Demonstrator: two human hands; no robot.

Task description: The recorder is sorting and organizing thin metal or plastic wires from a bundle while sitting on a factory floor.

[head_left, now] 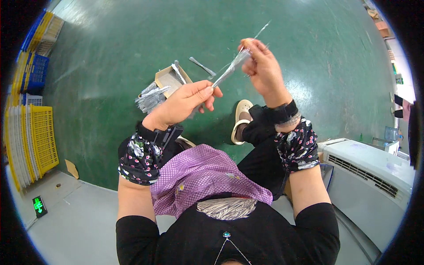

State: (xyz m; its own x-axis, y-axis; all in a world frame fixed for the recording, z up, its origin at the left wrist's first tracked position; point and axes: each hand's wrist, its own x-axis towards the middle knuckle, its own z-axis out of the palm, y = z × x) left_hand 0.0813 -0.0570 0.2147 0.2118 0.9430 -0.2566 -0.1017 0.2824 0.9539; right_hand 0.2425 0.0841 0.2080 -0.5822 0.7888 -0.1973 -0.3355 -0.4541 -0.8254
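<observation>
Between my two hands stretches a bundle of thin silvery strands (230, 70), fanned out at its upper end. My left hand (191, 99) pinches the narrow lower end between thumb and fingers. Closed at the fanned end is my right hand (263, 64), slightly blurred, with a thin silvery strand (262, 30) sticking out above its fingers. Whether that strand belongs to the bundle I cannot tell. Below and left of the bundle, an open cardboard box (167, 80) sits on the floor. A heap of similar bundles (151, 98) lies against it, partly behind my left wrist.
One more bundle (202, 66) lies on the green floor (119, 26) beyond the box. Yellow and white plastic crates (43, 137) are stacked at the left, with blue crates (37, 73) farther back. A white vented appliance (366, 168) stands close on my right.
</observation>
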